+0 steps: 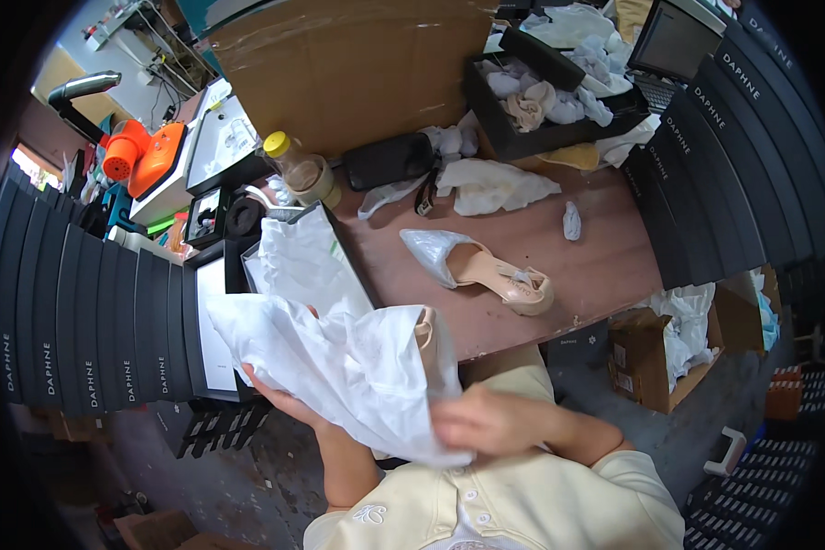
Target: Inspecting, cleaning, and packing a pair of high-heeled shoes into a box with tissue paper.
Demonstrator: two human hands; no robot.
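Observation:
My left hand (282, 396) is closed on a thin white wrapping sheet (339, 357) from below and the left; paper or cloth, I cannot tell. Part of a beige shoe (427, 341) shows at the sheet's right side, and the rest of it is covered. My right hand (486, 420) is against the sheet's lower right edge, its fingers smeared by motion. On the table beyond lies a pointed slingback shoe (472, 269) with a silvery toe and beige insole. An open shoebox (350, 257) lined with white sheeting stands left of it.
Black shoeboxes stand in rows at left (92, 312) and right (706, 174). Crumpled white wrapping (495, 186), a black pouch (390, 162) and a yellow-capped bottle (289, 160) lie farther back. A large cardboard box (357, 78) blocks the far side. Below right sits a carton (646, 362) of wrapping.

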